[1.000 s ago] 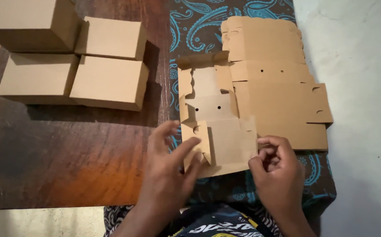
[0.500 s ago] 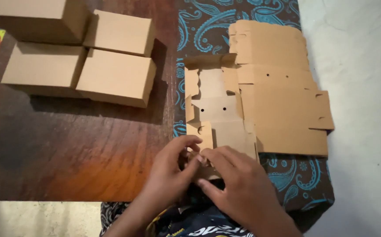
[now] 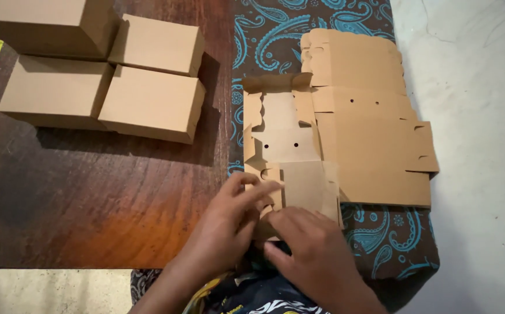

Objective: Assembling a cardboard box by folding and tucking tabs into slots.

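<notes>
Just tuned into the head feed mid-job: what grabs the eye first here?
Both hands meet at the bottom centre, the left hand and right hand pressing on the near flaps of a half-folded cardboard blank. To its right lies a stack of flat blanks on a blue paisley cloth. At upper left, four closed cardboard boxes sit grouped on the dark wooden table.

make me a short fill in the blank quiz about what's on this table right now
1. Both hands press on a flat cardboard blank lying on a ____-patterned cloth.
2. The number of folded boxes at upper left is ____.
3. Those boxes sit on a ____ table.

Missing words: paisley; four; wooden
</notes>
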